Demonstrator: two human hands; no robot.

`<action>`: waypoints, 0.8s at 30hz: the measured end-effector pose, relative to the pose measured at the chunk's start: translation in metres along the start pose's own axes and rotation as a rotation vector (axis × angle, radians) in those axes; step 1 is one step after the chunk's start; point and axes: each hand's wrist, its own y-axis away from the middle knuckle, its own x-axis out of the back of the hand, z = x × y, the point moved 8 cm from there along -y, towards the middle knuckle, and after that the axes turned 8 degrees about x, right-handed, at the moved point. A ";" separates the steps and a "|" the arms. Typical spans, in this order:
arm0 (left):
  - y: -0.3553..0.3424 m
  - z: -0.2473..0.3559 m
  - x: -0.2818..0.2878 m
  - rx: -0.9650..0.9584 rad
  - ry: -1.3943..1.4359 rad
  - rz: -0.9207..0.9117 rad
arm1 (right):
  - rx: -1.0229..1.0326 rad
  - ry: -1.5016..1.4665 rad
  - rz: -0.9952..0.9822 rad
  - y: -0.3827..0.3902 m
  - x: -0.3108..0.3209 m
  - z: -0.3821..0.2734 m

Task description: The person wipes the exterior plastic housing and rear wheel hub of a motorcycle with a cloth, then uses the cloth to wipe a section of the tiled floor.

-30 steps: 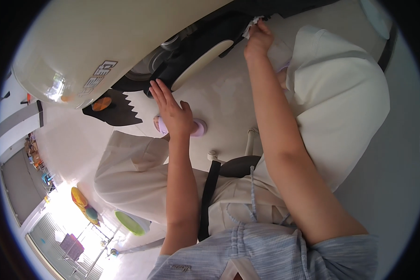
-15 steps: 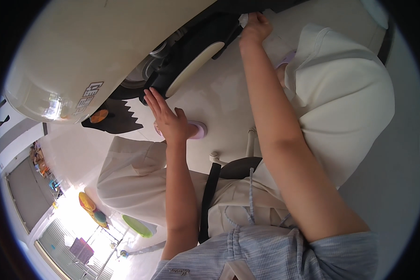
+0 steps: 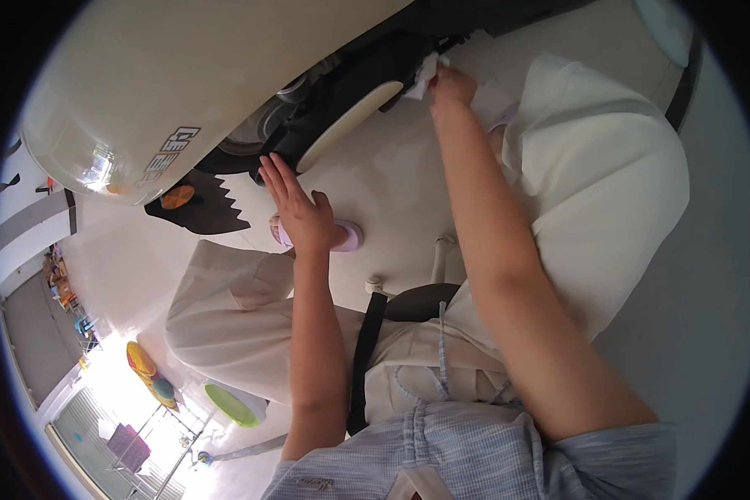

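Note:
A cream-coloured scooter (image 3: 217, 67) fills the upper left, its glossy body above a black lower part (image 3: 342, 96) with a long cream trim panel (image 3: 354, 125). My left hand (image 3: 304, 215) has its fingers stretched out, their tips resting against the near end of that black part. At the far end of it, my right hand (image 3: 453, 88) is closed on a crumpled white wipe (image 3: 425, 77), which lies by the black edge. Whether it is paper or cloth, I cannot tell. Behind the trim panel, some round metal parts (image 3: 267, 117) show in shadow.
A black jagged-edged mudguard flap (image 3: 217, 208) with an orange reflector (image 3: 177, 197) hangs beside my left hand. Under me is a dark stool seat (image 3: 421, 303) with pale legs (image 3: 440, 254). My knees spread to both sides. A green round thing (image 3: 231, 406) and a rack (image 3: 171, 450) stand lower left.
My right hand has drawn slightly back toward me along the black edge, and more of the white wipe shows. My left hand stays against the black part. The view has shifted a little.

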 end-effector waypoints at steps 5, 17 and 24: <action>-0.001 -0.005 0.001 0.011 -0.001 -0.016 | 0.233 -0.355 0.096 0.013 0.007 -0.014; -0.001 0.006 -0.003 0.024 0.067 -0.026 | 0.108 0.049 -0.147 0.015 -0.003 0.037; -0.001 -0.004 0.003 0.028 0.049 0.019 | -0.195 -0.400 -0.203 0.076 -0.035 0.039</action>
